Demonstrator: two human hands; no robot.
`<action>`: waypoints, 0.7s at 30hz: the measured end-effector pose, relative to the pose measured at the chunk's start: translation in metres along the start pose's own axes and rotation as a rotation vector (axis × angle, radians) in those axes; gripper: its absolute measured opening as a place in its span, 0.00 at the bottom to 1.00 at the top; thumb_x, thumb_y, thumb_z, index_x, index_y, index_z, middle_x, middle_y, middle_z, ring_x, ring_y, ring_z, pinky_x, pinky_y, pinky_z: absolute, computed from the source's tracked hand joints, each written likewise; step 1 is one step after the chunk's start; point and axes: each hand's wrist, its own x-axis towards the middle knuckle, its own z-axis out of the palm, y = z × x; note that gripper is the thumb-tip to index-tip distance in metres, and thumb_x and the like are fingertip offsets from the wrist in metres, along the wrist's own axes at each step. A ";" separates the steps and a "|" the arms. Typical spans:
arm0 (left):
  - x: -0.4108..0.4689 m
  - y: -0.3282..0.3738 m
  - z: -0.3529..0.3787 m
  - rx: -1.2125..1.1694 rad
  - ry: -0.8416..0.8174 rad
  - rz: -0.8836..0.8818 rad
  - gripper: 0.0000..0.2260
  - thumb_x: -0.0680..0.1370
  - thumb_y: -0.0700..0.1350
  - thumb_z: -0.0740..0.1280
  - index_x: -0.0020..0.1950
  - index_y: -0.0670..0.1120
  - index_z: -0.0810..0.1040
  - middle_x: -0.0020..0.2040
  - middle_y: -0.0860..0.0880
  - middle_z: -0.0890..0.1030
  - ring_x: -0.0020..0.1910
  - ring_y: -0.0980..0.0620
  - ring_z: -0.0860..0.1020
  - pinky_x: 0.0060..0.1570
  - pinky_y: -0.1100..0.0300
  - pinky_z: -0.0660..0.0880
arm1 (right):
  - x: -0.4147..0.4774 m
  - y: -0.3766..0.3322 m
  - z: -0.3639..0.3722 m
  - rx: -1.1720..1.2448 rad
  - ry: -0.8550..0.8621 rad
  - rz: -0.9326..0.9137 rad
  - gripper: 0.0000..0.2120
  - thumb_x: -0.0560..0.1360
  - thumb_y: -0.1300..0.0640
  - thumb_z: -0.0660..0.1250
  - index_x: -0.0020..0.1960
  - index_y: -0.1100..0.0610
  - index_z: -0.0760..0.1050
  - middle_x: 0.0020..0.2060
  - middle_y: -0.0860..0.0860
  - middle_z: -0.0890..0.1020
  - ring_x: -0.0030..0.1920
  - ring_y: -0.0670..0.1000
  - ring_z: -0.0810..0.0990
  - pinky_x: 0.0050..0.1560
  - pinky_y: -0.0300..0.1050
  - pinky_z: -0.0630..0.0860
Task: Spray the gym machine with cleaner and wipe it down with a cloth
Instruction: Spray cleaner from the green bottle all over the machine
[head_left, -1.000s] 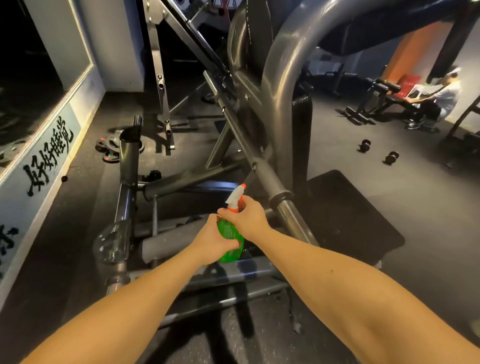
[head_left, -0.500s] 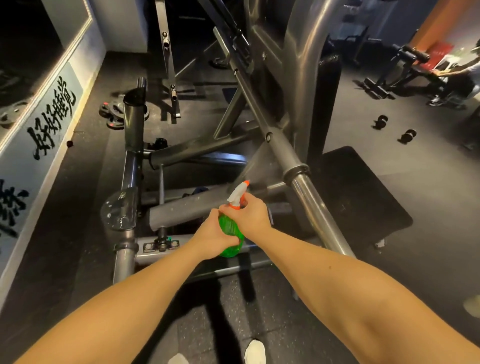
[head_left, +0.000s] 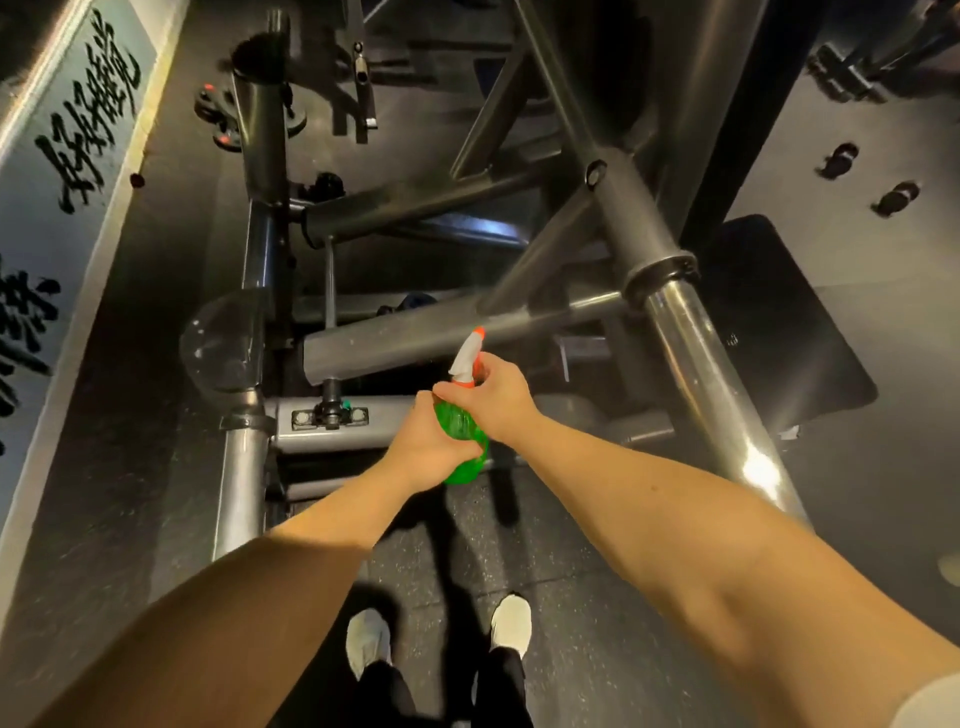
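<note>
I hold a green spray bottle (head_left: 464, 440) with a white head and orange nozzle tip in front of me, in both hands. My left hand (head_left: 428, 446) grips its green body from the left. My right hand (head_left: 501, 399) grips the neck just under the spray head, fingers round the trigger side. The nozzle points up and away at the grey horizontal tube (head_left: 415, 338) of the gym machine (head_left: 618, 218). No cloth is in view.
A shiny steel bar (head_left: 711, 395) slants down on my right. An upright grey post (head_left: 260, 156) stands at left beside a lettered wall (head_left: 67, 156). Weight plates (head_left: 221, 111) and dumbbells (head_left: 865, 182) lie on the floor. A black mat (head_left: 789, 332) lies at right. My shoes (head_left: 439, 631) are below.
My head has tilted down, so the machine base and my shoes now show. Both hands keep the same hold on the bottle, which stays centred in view.
</note>
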 end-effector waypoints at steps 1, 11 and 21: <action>0.005 -0.004 0.004 -0.010 0.000 -0.004 0.28 0.68 0.40 0.80 0.57 0.48 0.65 0.53 0.49 0.78 0.51 0.56 0.79 0.43 0.63 0.74 | 0.003 0.006 0.002 0.012 0.010 0.006 0.15 0.70 0.49 0.81 0.42 0.50 0.74 0.35 0.44 0.79 0.35 0.41 0.78 0.37 0.34 0.71; 0.044 -0.002 0.048 0.053 -0.136 0.075 0.29 0.66 0.43 0.79 0.62 0.48 0.69 0.55 0.49 0.78 0.53 0.53 0.79 0.52 0.55 0.78 | 0.010 0.055 -0.024 0.055 0.240 0.198 0.17 0.70 0.48 0.80 0.49 0.55 0.77 0.41 0.47 0.82 0.42 0.47 0.81 0.39 0.39 0.72; 0.078 -0.123 0.069 -0.069 -0.037 -0.079 0.39 0.52 0.60 0.84 0.60 0.55 0.74 0.55 0.51 0.82 0.53 0.52 0.84 0.52 0.45 0.83 | 0.030 0.050 0.017 -0.074 -0.145 0.122 0.14 0.68 0.50 0.81 0.42 0.53 0.77 0.37 0.49 0.81 0.38 0.47 0.79 0.42 0.45 0.77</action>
